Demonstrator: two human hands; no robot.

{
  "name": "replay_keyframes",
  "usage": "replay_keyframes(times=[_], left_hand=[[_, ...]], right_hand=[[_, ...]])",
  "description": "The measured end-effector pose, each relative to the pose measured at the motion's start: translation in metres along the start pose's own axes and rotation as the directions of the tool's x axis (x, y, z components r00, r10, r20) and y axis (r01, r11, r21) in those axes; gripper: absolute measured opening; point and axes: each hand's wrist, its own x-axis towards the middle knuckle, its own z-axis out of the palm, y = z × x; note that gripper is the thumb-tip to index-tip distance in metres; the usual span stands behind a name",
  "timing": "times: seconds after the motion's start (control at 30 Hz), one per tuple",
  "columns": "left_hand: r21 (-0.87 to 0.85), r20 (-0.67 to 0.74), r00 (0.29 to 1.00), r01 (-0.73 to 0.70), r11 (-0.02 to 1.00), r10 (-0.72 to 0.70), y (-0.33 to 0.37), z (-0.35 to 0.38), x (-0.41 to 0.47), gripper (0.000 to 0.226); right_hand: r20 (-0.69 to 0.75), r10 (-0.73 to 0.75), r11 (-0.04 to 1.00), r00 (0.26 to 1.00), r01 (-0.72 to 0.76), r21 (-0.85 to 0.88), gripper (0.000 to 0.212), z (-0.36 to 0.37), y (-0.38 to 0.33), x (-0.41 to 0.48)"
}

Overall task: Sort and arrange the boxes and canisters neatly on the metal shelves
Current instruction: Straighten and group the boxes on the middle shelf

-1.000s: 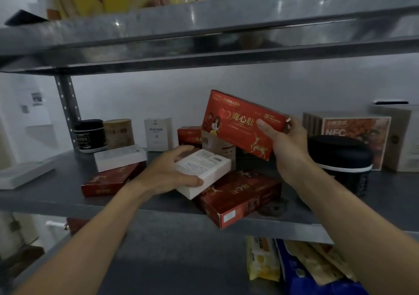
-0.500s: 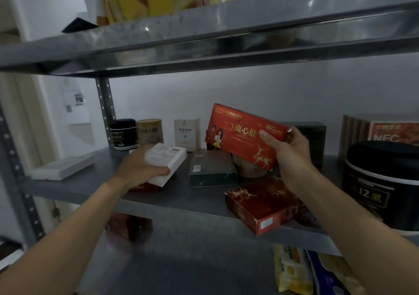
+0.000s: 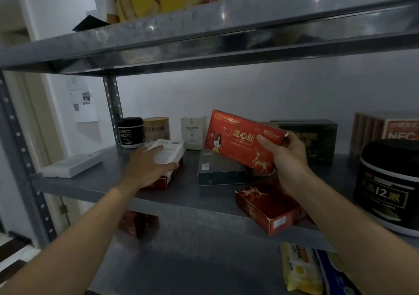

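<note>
1. Head view, middle shelf (image 3: 106,182): the flat green box (image 3: 221,170) lies near the shelf's centre, its long axis running front to back.
2. The right hand (image 3: 289,158) grips the held red box (image 3: 240,140) by its right end, thumb on the printed face and fingers wrapped behind.
3. That box is in the air just above and behind the flat green box. Its printed face is turned to the camera, and its long axis runs left to right, sloping down toward the right.
4. The left hand (image 3: 148,165), left of the flat green box, closes over the white box (image 3: 169,150), thumb along its near edge.
5. The white box sits on the low red box (image 3: 163,181). It seems to rest there, though the hand hides the contact. Its long axis points away toward the back left.
6. Right of and in front of the flat green box, the front red box (image 3: 267,206) lies skewed, one corner overhanging the shelf edge.
7. Behind and left of the flat green box stand the small black canister (image 3: 131,132), the tan canister (image 3: 156,128) and the upright white carton (image 3: 192,131).
8. Far right of the flat green box stands the large black canister (image 3: 390,188).
</note>
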Motion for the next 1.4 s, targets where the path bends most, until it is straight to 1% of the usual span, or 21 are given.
replay_keyframes(times=[0.1,0.17,0.23,0.33,0.4,0.43,0.5,0.57,0.6,0.67,0.7,0.73,0.77,0.83,0.97,1.1,1.23,1.4], left_hand=[[0.086,-0.100,0.992,-0.075,0.993,0.083,0.007,0.001,-0.004,0.084],[0.111,-0.122,0.984,-0.120,0.987,0.134,0.010,0.000,-0.007,0.084],[0.120,-0.146,0.972,-0.165,0.979,0.182,0.012,-0.001,-0.013,0.087],[0.070,-0.245,0.927,-0.277,0.958,0.285,0.021,0.000,-0.026,0.085],[0.038,-0.293,0.885,-0.367,0.929,0.362,0.032,0.003,-0.036,0.069],[0.031,-0.293,0.869,-0.408,0.913,0.398,0.037,0.007,-0.039,0.060],[-0.003,-0.242,0.856,-0.472,0.882,0.457,0.049,0.014,-0.045,0.052],[-0.110,-0.120,0.878,-0.476,0.872,0.464,0.062,0.023,-0.049,0.053],[-0.174,-0.042,0.894,-0.447,0.877,0.447,0.069,0.028,-0.049,0.056],[-0.283,0.113,0.915,-0.344,0.895,0.387,0.081,0.041,-0.048,0.062],[-0.301,0.174,0.917,-0.296,0.906,0.358,0.085,0.048,-0.047,0.063],[-0.291,0.201,0.918,-0.277,0.916,0.342,0.087,0.054,-0.045,0.060],[-0.260,0.203,0.921,-0.275,0.925,0.331,0.089,0.058,-0.043,0.056],[-0.197,0.160,0.931,-0.295,0.935,0.327,0.089,0.063,-0.042,0.051],[-0.099,0.106,0.920,-0.368,0.925,0.378,0.085,0.066,-0.045,0.049],[-0.073,0.095,0.904,-0.412,0.908,0.417,0.085,0.067,-0.045,0.046],[-0.063,0.083,0.872,-0.478,0.876,0.482,0.092,0.070,-0.047,0.045],[-0.073,0.096,0.851,-0.512,0.856,0.517,0.106,0.076,-0.050,0.045]], right_hand=[[-0.006,-0.002,1.000,1.000,0.002,-0.001,0.036,-0.001,0.000,0.000],[-0.001,-0.005,1.000,1.000,0.005,0.005,0.034,-0.002,-0.001,0.000],[0.005,-0.013,1.000,1.000,0.013,0.010,0.032,-0.004,-0.001,-0.001],[-0.002,-0.023,1.000,1.000,0.023,0.008,0.037,-0.007,-0.004,-0.003],[-0.006,-0.023,1.000,1.000,0.023,0.014,0.040,-0.010,-0.007,-0.004],[-0.008,-0.021,1.000,1.000,0.021,0.013,0.041,-0.012,-0.008,-0.004],[-0.008,-0.020,1.000,1.000,0.020,0.013,0.041,-0.014,-0.011,-0.004],[-0.008,-0.026,0.999,1.000,0.026,0.022,0.038,-0.016,-0.014,-0.005],[-0.010,-0.033,0.999,0.999,0.033,0.026,0.038,-0.017,-0.015,-0.006],[-0.016,-0.052,0.998,0.999,0.052,0.027,0.039,-0.020,-0.017,-0.008],[-0.019,-0.059,0.998,0.998,0.059,0.025,0.040,-0.022,-0.017,-0.009],[-0.021,-0.061,0.998,0.998,0.062,0.024,0.040,-0.023,-0.018,-0.009],[-0.024,-0.060,0.998,0.998,0.061,0.023,0.040,-0.026,-0.018,-0.010],[-0.030,-0.056,0.998,0.998,0.057,0.019,0.040,-0.030,-0.019,-0.010],[-0.051,-0.058,0.998,0.997,0.058,0.011,0.039,-0.038,-0.020,-0.010],[-0.061,-0.065,0.998,0.996,0.066,0.011,0.039,-0.043,-0.021,-0.011],[-0.072,-0.069,0.997,0.995,0.070,0.010,0.043,-0.047,-0.023,-0.009],[-0.074,-0.072,0.997,0.995,0.074,0.018,0.035,-0.053,-0.025,-0.008]])
